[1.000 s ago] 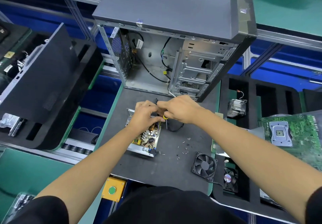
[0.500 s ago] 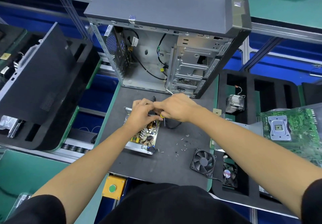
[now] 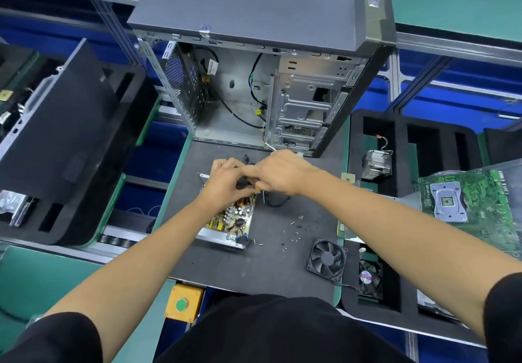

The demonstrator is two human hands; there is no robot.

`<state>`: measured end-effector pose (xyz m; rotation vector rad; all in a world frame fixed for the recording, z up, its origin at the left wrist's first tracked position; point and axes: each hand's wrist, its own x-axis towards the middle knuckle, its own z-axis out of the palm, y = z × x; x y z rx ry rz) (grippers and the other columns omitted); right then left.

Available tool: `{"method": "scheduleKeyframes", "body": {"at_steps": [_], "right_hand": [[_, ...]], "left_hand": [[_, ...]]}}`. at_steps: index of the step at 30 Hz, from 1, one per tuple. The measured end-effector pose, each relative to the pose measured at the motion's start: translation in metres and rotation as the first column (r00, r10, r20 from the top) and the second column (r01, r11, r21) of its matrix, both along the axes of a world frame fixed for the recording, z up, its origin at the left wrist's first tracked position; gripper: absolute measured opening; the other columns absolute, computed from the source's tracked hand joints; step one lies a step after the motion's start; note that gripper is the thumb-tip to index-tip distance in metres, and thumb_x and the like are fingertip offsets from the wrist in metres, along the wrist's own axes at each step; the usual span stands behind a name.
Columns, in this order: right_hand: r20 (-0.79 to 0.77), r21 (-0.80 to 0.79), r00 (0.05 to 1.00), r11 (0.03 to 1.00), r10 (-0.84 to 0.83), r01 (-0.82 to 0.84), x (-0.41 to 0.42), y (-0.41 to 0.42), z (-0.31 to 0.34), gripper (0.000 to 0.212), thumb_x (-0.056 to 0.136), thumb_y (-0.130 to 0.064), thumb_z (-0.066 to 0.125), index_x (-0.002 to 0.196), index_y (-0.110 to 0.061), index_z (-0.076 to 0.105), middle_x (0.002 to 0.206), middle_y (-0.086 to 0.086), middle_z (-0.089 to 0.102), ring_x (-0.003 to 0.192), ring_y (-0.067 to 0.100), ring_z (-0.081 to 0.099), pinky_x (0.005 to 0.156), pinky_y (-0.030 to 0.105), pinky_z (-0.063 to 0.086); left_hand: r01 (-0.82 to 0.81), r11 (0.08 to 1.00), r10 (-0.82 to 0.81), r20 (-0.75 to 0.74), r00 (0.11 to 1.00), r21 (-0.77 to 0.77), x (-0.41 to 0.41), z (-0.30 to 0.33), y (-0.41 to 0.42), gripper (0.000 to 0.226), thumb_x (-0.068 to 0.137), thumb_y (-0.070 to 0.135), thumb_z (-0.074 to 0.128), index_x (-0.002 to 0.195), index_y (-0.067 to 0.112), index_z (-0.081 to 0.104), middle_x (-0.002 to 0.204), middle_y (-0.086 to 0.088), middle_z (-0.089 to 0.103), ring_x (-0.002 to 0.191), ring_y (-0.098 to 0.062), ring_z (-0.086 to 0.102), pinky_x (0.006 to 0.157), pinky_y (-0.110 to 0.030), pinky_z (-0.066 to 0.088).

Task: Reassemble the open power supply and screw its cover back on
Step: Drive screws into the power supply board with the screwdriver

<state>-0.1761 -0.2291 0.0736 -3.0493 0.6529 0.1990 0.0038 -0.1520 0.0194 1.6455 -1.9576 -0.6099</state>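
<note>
The open power supply (image 3: 230, 222) lies on the black mat (image 3: 262, 261), its circuit board with coils and capacitors exposed in a silver metal tray. My left hand (image 3: 226, 183) rests over its far end with fingers curled; what they pinch is hidden. My right hand (image 3: 281, 174) grips a small screwdriver (image 3: 262, 194) with a yellow-black handle, its thin shaft pointing down beside the board's far right corner. Black cables (image 3: 278, 200) loop out from under my right hand. Several loose screws (image 3: 293, 231) are scattered on the mat to the right of the supply.
An open grey PC case (image 3: 268, 85) stands at the mat's far edge. A black fan (image 3: 326, 258) lies at the mat's right front. Foam trays on the right hold a heatsink (image 3: 377, 163), another fan (image 3: 370, 278) and a green motherboard (image 3: 469, 201). A black panel (image 3: 59, 125) leans left. A yellow button box (image 3: 183, 303) sits at the front edge.
Both hands stay together over the supply's far end, with only small finger movement. The view has shifted slightly.
</note>
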Motion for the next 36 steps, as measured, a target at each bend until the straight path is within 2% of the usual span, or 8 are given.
{"method": "scheduleKeyframes", "body": {"at_steps": [2, 6, 13, 19, 22, 26, 31, 36], "right_hand": [[-0.011, 0.005, 1.000, 1.000, 0.005, -0.005, 0.001, 0.001, 0.000, 0.016, 0.094, -0.029, 0.044, 0.110, -0.026, 0.047, 0.067, -0.002, 0.058, 0.048, 0.020, 0.040, 0.045, 0.028, 0.019], [-0.025, 0.053, 0.998, 0.997, -0.051, 0.053, 0.002, 0.001, 0.004, 0.018, 0.092, -0.026, 0.045, 0.110, -0.027, 0.044, 0.056, -0.003, 0.045, 0.044, 0.016, 0.037, 0.045, 0.029, 0.017], [-0.002, 0.249, 0.982, 0.951, -0.186, 0.181, 0.000, 0.005, 0.007, 0.030, 0.085, -0.018, 0.050, 0.093, -0.035, 0.027, 0.058, -0.003, 0.047, 0.048, 0.020, 0.044, 0.046, 0.030, 0.018], [0.001, 0.298, 0.978, 0.934, -0.210, 0.200, 0.000, 0.006, 0.010, 0.030, 0.091, -0.022, 0.053, 0.096, -0.031, 0.025, 0.061, -0.005, 0.042, 0.051, 0.016, 0.041, 0.046, 0.031, 0.020], [-0.011, 0.243, 0.991, 0.961, -0.135, 0.134, -0.002, 0.004, 0.010, 0.020, 0.093, -0.032, 0.053, 0.104, -0.026, 0.038, 0.064, -0.009, 0.043, 0.053, 0.019, 0.042, 0.047, 0.031, 0.021], [-0.065, 0.061, 0.998, 0.998, -0.001, 0.005, 0.003, 0.002, 0.018, 0.033, 0.092, -0.036, 0.052, 0.122, -0.025, 0.042, 0.065, -0.004, 0.043, 0.054, 0.026, 0.043, 0.045, 0.029, 0.018], [-0.149, 0.109, 0.988, 0.994, 0.043, -0.027, 0.010, -0.003, 0.023, 0.037, 0.092, -0.026, 0.056, 0.128, -0.024, 0.045, 0.062, -0.002, 0.039, 0.057, 0.027, 0.050, 0.048, 0.032, 0.029], [-0.142, 0.020, 0.986, 0.997, 0.083, -0.081, 0.012, -0.001, 0.023, 0.038, 0.096, -0.036, 0.054, 0.130, -0.022, 0.047, 0.060, -0.001, 0.035, 0.057, 0.027, 0.051, 0.045, 0.031, 0.023]], "left_hand": [[0.004, 1.000, -0.004, 0.014, 1.000, -0.012, 0.000, -0.001, 0.001, 0.037, 0.074, 0.033, 0.091, 0.104, 0.014, 0.078, 0.102, -0.003, 0.066, 0.100, -0.010, 0.042, 0.092, -0.035, 0.033], [-0.008, 1.000, 0.008, 0.036, 0.999, 0.005, -0.001, -0.001, 0.001, 0.038, 0.074, 0.033, 0.091, 0.105, 0.014, 0.077, 0.100, -0.004, 0.064, 0.099, -0.017, 0.046, 0.090, -0.038, 0.035], [0.010, 0.999, -0.014, 0.090, 0.996, 0.048, 0.000, -0.002, -0.004, 0.033, 0.072, 0.035, 0.092, 0.083, 0.012, 0.072, 0.095, -0.001, 0.059, 0.097, -0.023, 0.050, 0.088, -0.029, 0.027], [-0.001, 1.000, -0.001, 0.133, 0.991, 0.018, -0.005, -0.002, -0.008, 0.041, 0.064, 0.044, 0.094, 0.079, 0.013, 0.072, 0.089, 0.007, 0.049, 0.097, -0.020, 0.042, 0.086, -0.028, 0.022], [0.012, 0.999, -0.019, 0.140, 0.990, 0.048, -0.005, -0.001, -0.009, 0.038, 0.069, 0.045, 0.092, 0.083, 0.014, 0.075, 0.093, 0.001, 0.059, 0.100, -0.027, 0.051, 0.089, -0.029, 0.022], [0.003, 0.997, -0.014, 0.128, 0.992, 0.083, -0.005, 0.003, -0.009, 0.037, 0.069, 0.043, 0.092, 0.089, 0.017, 0.076, 0.101, -0.001, 0.064, 0.107, -0.025, 0.050, 0.092, -0.028, 0.023], [-0.007, 0.994, -0.001, 0.074, 0.997, 0.109, -0.006, 0.006, -0.006, 0.045, 0.064, 0.044, 0.094, 0.100, 0.021, 0.079, 0.102, 0.007, 0.053, 0.112, -0.021, 0.037, 0.101, -0.032, 0.029], [-0.030, 0.988, 0.021, 0.061, 0.998, 0.153, -0.005, 0.005, -0.005, 0.052, 0.062, 0.049, 0.093, 0.103, 0.021, 0.079, 0.104, 0.005, 0.054, 0.114, -0.024, 0.035, 0.095, -0.024, 0.028]]}}
